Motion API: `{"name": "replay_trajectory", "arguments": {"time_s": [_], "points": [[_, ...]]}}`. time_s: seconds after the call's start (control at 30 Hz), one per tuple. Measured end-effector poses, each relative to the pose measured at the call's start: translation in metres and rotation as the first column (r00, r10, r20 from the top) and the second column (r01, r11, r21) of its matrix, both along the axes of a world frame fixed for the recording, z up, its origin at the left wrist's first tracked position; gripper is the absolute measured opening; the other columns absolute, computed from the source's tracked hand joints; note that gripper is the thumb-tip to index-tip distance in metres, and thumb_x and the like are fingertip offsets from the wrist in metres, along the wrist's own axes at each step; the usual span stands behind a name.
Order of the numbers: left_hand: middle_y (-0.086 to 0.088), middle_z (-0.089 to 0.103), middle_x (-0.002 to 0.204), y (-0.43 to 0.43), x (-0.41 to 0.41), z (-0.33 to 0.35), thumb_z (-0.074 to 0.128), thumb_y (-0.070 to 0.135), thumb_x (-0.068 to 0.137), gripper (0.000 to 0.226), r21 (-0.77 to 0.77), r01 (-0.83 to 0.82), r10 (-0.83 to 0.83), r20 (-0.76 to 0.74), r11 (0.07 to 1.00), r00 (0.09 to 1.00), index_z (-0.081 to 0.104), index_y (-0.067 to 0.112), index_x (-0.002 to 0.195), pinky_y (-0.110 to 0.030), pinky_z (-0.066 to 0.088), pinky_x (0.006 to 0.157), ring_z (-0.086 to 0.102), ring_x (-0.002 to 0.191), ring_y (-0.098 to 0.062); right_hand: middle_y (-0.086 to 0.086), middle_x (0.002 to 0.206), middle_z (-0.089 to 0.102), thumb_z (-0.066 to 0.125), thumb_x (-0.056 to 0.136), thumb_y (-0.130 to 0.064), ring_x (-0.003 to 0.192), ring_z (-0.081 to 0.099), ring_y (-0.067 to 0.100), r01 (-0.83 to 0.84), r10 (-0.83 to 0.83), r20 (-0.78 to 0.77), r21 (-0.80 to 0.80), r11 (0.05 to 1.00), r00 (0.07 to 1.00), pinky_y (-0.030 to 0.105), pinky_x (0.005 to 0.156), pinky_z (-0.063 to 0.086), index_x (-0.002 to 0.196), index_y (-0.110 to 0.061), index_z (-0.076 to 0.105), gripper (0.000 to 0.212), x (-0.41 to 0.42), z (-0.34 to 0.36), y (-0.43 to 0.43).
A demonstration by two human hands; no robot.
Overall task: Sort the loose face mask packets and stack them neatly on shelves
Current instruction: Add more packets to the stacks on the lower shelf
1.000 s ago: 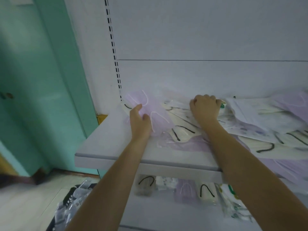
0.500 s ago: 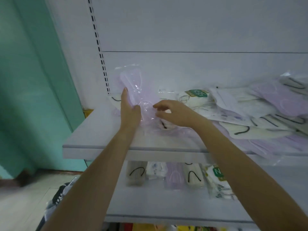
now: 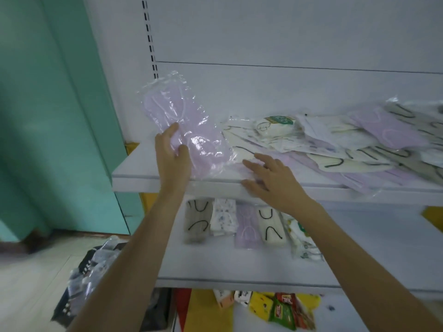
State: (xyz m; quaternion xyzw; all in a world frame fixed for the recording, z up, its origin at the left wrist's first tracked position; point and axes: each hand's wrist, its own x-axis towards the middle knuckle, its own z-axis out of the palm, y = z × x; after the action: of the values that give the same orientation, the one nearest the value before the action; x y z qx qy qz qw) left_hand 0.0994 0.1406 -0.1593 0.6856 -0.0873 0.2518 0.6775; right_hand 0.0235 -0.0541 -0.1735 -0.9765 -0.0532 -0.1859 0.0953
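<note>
Pinching a lilac mask packet (image 3: pixel 191 130) in the left grip (image 3: pixel 171 154), thumb and one finger showing on the near face by its lower left edge; rest of the hold hidden. Tilted up off the upper shelf (image 3: pixel 134 180), top leaning toward 11 o'clock, bottom corner low near 5 o'clock; cannot tell whether touching the board. Probably raised like this to free it from the heap and check its colour before sorting.

Reaching with the right grip (image 3: pixel 271 180), at 3 o'clock of the left, fingers spread and holding nothing. Hovering over the shelf's front lip, fingertips aimed toward 10 o'clock at the packet's loose lower end. Likely there to steady or smooth the crinkled film.

From 1 to 3 o'clock along the upper shelf, a loose pile (image 3: pixel 347 144) of cream, white and lilac packets, overlapping and unsorted. Down at 6 o'clock, on the lower shelf (image 3: pixel 359 259), a sorted row (image 3: pixel 239 224) laid side by side by kind, one lilac among them. By judgement, the home for this one. Early in the job, going by the heap left.

At 8 o'clock on the floor, a dark bag (image 3: pixel 91 271) with more clear packets.
</note>
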Motion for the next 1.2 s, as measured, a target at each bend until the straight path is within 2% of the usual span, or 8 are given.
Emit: {"name": "replay_trajectory", "arguments": {"time_s": [0.17,0.27,0.43,0.57,0.67,0.77,0.97,1.2], "points": [[0.01,0.046,0.121,0.043,-0.047,-0.034,0.043,-0.003,0.09,0.047,0.05,-0.046,0.047,-0.012,0.998,0.999,0.048,0.023,0.129,-0.039,0.045,0.096,0.051,0.113,-0.029,0.006,0.122,0.058,0.057,0.089,-0.019,0.11,0.048,0.028,-0.023,0.022,0.089,0.001,1.0,0.996,0.033,0.088,0.033,0.122,-0.012,0.061,0.034,-0.003,-0.005,0.024],[0.007,0.045,0.12,0.059,-0.066,-0.055,0.044,-0.004,0.09,0.047,0.091,-0.091,0.092,-0.004,0.992,0.996,0.048,0.019,0.131,-0.025,0.046,0.092,0.052,0.11,-0.022,0.008,0.118,0.061,0.05,0.09,-0.008,0.108,0.051,0.027,-0.069,0.069,0.052,0.006,0.998,0.996,0.025,0.089,0.033,0.119,-0.01,0.063,0.032,0.0,-0.001,0.033],[-0.003,0.046,0.13,0.064,-0.083,-0.078,0.045,-0.003,0.092,0.046,0.176,-0.036,0.052,-0.09,0.984,0.995,0.047,0.017,0.133,-0.032,0.045,0.097,0.048,0.117,-0.036,-0.003,0.09,0.065,0.057,0.089,-0.008,0.078,0.055,0.008,-0.06,0.003,0.107,0.535,0.843,0.994,-0.003,0.066,0.035,0.103,-0.009,0.069,0.018,-0.007,0.003,0.068],[0.001,0.048,0.124,0.064,-0.082,-0.076,0.045,0.019,0.099,0.035,0.229,-0.015,0.028,-0.056,0.973,0.998,0.048,0.014,0.134,-0.018,0.039,0.1,0.05,0.116,-0.01,-0.012,0.079,0.062,0.063,0.086,-0.01,0.069,0.057,-0.001,-0.119,0.138,0.059,0.865,0.488,0.989,0.01,0.067,0.044,0.094,-0.018,0.065,0.011,-0.009,0.007,0.105],[0.014,0.049,0.104,0.06,-0.077,-0.067,0.045,0.025,0.099,0.024,0.2,0.112,-0.099,-0.075,0.973,0.992,0.055,0.018,0.12,-0.006,0.037,0.082,0.048,0.096,0.009,-0.007,0.086,0.063,0.059,0.089,-0.005,0.078,0.06,0.005,-0.202,0.299,0.058,0.855,0.478,0.953,0.016,0.073,0.05,0.098,-0.018,0.061,0.016,-0.007,0.007,0.13],[0.01,0.047,0.094,0.057,-0.067,-0.053,0.053,0.01,0.092,0.017,0.244,0.117,-0.095,-0.101,0.963,0.99,0.052,0.02,0.106,-0.008,0.04,0.072,0.05,0.089,-0.009,0.002,0.091,0.064,0.05,0.092,0.001,0.08,0.063,0.012,-0.225,0.366,0.066,0.883,0.413,0.928,0.023,0.078,0.055,0.101,-0.013,0.06,0.019,0.002,0.012,0.137],[-0.001,0.022,0.155,0.066,-0.03,-0.018,0.046,-0.001,0.089,0.068,0.154,0.087,-0.073,-0.092,0.984,0.993,0.018,0.016,0.149,-0.023,0.02,0.11,0.023,0.141,-0.015,0.006,0.12,0.061,0.044,0.093,-0.012,0.104,0.055,0.02,0.006,0.011,-0.035,0.448,0.894,0.999,0.018,0.081,0.034,0.118,-0.01,0.059,0.03,0.051,0.028,0.088],[-0.01,0.036,0.145,0.064,0.037,0.0,0.043,-0.001,0.094,0.046,0.393,0.036,0.025,-0.147,0.919,0.989,0.039,0.008,0.139,-0.011,0.02,0.097,0.033,0.135,-0.021,0.02,0.137,0.044,0.035,0.095,-0.027,0.127,0.04,0.035,0.277,-0.265,-0.309,-0.008,0.961,0.913,0.041,0.102,0.036,0.132,-0.005,0.043,0.044,0.092,0.023,0.053]]}}
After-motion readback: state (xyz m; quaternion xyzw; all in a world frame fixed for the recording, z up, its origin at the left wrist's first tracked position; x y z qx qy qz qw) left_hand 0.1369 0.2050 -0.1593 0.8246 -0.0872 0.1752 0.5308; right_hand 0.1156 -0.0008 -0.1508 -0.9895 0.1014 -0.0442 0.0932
